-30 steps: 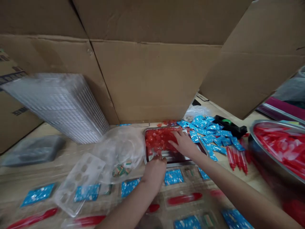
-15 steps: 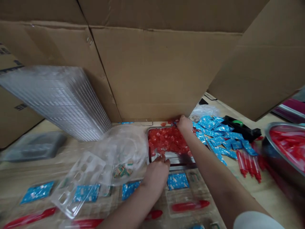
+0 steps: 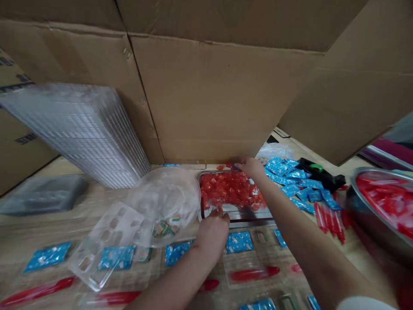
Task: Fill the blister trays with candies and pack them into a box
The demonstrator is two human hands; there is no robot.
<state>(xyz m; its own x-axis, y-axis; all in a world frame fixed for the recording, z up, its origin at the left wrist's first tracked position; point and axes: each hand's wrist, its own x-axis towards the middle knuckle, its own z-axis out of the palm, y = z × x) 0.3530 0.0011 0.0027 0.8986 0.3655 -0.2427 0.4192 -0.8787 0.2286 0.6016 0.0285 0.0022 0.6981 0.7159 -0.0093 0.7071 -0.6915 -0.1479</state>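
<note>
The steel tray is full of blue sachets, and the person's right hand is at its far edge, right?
Not quite: the head view shows the steel tray full of red pieces, not blue sachets. The right hand is at its far edge.

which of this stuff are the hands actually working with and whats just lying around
Working with: left hand at the steel tray's near rim; right hand at its far rim; glossy red cubes heaped inside.

Lying about: blue foil sachets; clear plastic blister tray; tall stack of clear plastic trays; steel bowl of red sticks.
</note>
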